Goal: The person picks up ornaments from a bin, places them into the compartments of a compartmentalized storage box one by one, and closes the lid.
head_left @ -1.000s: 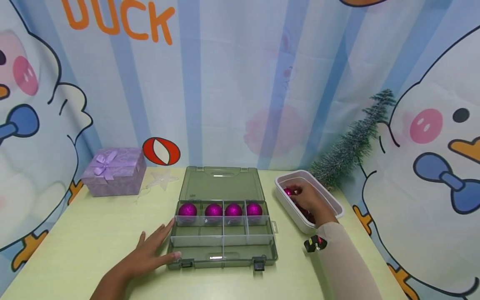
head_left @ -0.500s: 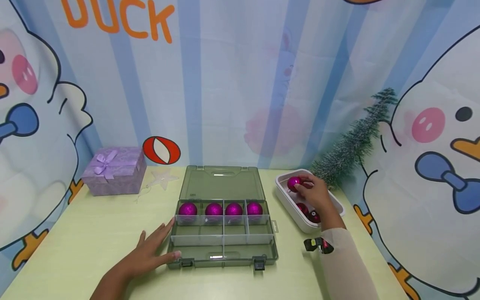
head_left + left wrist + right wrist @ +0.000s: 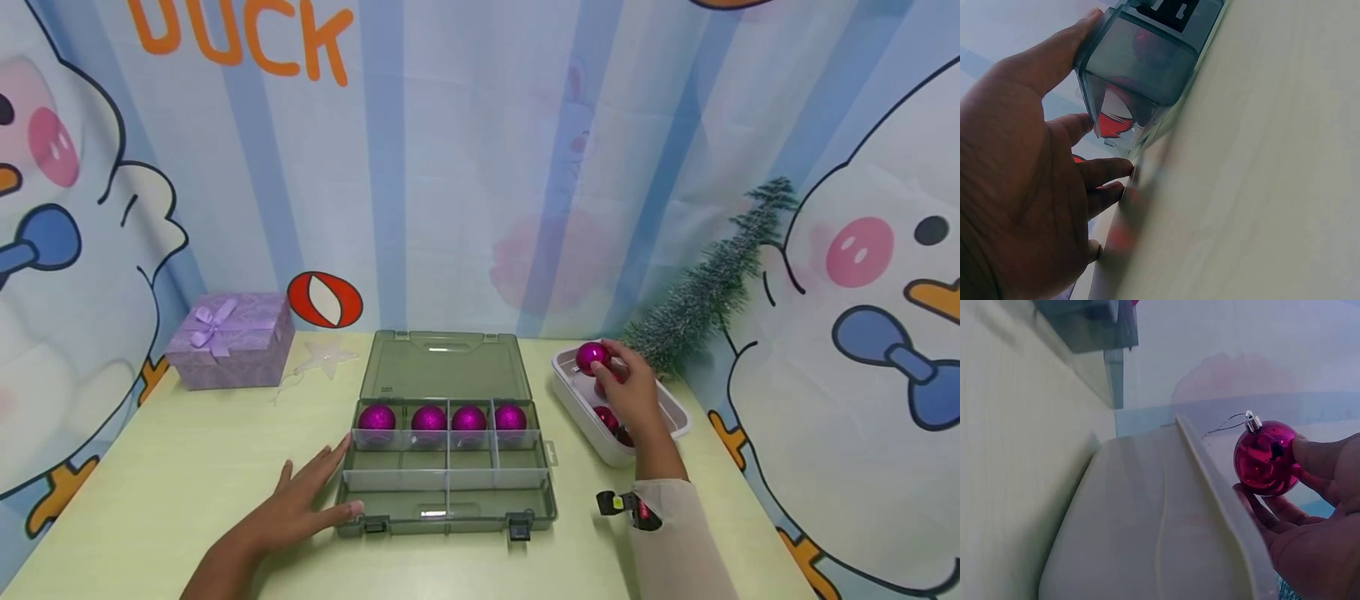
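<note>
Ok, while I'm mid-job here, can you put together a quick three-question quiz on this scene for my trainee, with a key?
1. Multiple choice: what does the right hand hold?
A) a clear star ornament
B) a shiny magenta ball
C) a green artificial tree

2. True or false: the left hand is gripping the purple gift box.

3. Count: how many glittery magenta balls sit in the back row of the translucent green plastic case, nearest its lid?

Key:
1. B
2. False; that hand touches the left side of the translucent green plastic case.
3. Four
</note>
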`<state>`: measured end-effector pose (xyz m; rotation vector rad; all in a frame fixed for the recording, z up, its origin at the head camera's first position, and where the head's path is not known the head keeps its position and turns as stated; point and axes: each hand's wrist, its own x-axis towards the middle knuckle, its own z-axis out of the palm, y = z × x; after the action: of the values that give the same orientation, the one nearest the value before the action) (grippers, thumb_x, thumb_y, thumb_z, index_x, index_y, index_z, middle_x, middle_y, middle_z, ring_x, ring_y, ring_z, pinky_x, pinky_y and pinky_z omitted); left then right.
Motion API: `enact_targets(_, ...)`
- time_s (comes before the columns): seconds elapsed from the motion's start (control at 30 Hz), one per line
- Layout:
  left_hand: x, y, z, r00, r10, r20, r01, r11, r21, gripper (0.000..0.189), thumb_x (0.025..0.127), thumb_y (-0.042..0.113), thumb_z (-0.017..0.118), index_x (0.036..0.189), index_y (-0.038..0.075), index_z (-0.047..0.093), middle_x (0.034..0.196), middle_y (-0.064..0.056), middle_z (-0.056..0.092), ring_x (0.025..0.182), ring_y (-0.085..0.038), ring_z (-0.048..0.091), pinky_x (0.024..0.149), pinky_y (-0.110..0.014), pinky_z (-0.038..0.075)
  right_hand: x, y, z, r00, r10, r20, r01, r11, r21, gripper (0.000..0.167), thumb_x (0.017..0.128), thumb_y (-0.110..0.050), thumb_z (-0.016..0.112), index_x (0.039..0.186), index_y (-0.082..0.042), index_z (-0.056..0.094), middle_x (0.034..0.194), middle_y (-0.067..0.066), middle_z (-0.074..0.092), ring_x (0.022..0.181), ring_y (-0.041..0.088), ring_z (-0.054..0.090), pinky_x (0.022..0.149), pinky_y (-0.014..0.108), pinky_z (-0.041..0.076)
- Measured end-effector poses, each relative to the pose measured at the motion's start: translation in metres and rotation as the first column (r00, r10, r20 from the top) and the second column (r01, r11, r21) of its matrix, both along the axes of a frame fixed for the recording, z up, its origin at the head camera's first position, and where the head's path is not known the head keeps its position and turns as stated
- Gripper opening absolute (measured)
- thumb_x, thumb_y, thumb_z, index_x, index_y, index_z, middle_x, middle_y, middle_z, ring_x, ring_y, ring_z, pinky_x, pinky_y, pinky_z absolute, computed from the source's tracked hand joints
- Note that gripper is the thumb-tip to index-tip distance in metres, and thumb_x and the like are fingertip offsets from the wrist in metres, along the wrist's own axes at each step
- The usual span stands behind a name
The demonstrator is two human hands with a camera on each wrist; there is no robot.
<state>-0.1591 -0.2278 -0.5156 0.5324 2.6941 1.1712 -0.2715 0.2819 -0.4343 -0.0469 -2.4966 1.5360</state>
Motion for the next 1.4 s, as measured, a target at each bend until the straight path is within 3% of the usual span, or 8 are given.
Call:
enact_targets(0.1, 0.0, 0.0, 0.0, 1.0, -0.001, -0.004, 0.001, 1.0, -0.003, 0.101, 0.097, 0.047, 0.078, 0.175, 0.012, 0.024, 0.179, -0.024, 0.03, 0.163, -0.063, 0.018, 0.12, -0.089, -0.011, 0.005, -0.007, 0.001, 0.998, 0.049, -0.043, -0.047, 0.998, 0.04, 0.052, 0.112, -0.01, 0.061, 0.163, -0.007, 0.05, 0.163, 0.025, 0.045, 0.148, 0.046, 0.058, 0.087, 0.008, 0.054)
enact_targets(0.2, 0.0, 0.0, 0.0, 1.0, 0.0, -0.004, 0.0, 1.0, -0.004, 0.101, 0.097, 0.047, 0.078, 0.175, 0.013, 0.024, 0.179, -0.023, 0.029, 0.163, -0.062, 0.018, 0.12, -0.089, -0.011, 0.009, -0.015, 0.001, 0.991, 0.099, -0.094, -0.091, 0.992, 0.087, 0.049, 0.111, -0.007, 0.061, 0.16, -0.005, 0.052, 0.159, 0.026, 0.051, 0.14, 0.049, 0.063, 0.085, 0.008, 0.052)
enact_targets(0.37, 0.001, 0.0, 0.002, 1.0, 0.002, 0.014, -0.002, 1.0, 0.004, 0.102, 0.097, 0.047, 0.078, 0.175, 0.013, 0.023, 0.179, -0.024, 0.029, 0.163, -0.063, 0.017, 0.12, -0.089, -0.012, 0.013, -0.03, 0.003, 0.976, 0.153, -0.153, -0.146, 0.988, 0.053, 0.046, 0.108, -0.002, 0.065, 0.153, 0.001, 0.056, 0.147, 0.031, 0.059, 0.132, 0.052, 0.067, 0.083, 0.01, 0.052)
enact_targets(0.47, 0.0, 0.0, 0.001, 1.0, 0.0, 0.019, 0.0, 1.0, 0.002, 0.101, 0.097, 0.047, 0.078, 0.176, 0.014, 0.023, 0.179, -0.024, 0.028, 0.164, -0.062, 0.016, 0.12, -0.089, -0.013, 0.014, -0.037, 0.003, 0.972, 0.181, -0.15, -0.18, 0.983, 0.024, 0.046, 0.108, 0.0, 0.065, 0.153, 0.003, 0.056, 0.15, 0.03, 0.059, 0.135, 0.051, 0.065, 0.093, 0.013, 0.056)
enact_targets(0.67, -0.001, -0.001, -0.002, 1.0, -0.003, 0.017, 0.003, 1.0, -0.004, 0.101, 0.097, 0.047, 0.078, 0.176, 0.015, 0.022, 0.18, -0.023, 0.028, 0.164, -0.062, 0.016, 0.12, -0.089, -0.013, 0.017, -0.051, 0.002, 0.97, 0.222, -0.099, -0.223, 0.975, -0.001, 0.048, 0.108, -0.003, 0.066, 0.154, 0.001, 0.054, 0.155, 0.028, 0.057, 0.141, 0.047, 0.062, 0.112, 0.039, 0.06)
enact_targets(0.87, -0.001, -0.001, -0.001, 1.0, 0.005, 0.031, -0.004, 1.0, -0.017, 0.101, 0.098, 0.049, 0.076, 0.176, 0.016, 0.021, 0.18, -0.022, 0.027, 0.165, -0.061, 0.016, 0.121, -0.088, -0.013, 0.021, -0.066, 0.001, 0.964, 0.251, -0.089, -0.255, 0.966, -0.037, 0.047, 0.107, -0.003, 0.068, 0.152, 0.002, 0.054, 0.152, 0.028, 0.058, 0.139, 0.046, 0.064, 0.104, 0.024, 0.058)
enact_targets(1.4, 0.0, 0.0, 0.001, 1.0, 0.0, 0.028, 0.0, 1.0, -0.01, 0.1, 0.099, 0.048, 0.076, 0.176, 0.016, 0.021, 0.18, -0.022, 0.027, 0.164, -0.061, 0.016, 0.12, -0.089, -0.013, 0.031, -0.108, -0.006, 0.921, 0.378, -0.097, -0.383, 0.923, -0.032, 0.044, 0.105, -0.005, 0.072, 0.145, 0.001, 0.054, 0.142, 0.025, 0.063, 0.129, 0.042, 0.071, 0.105, 0.042, 0.064)
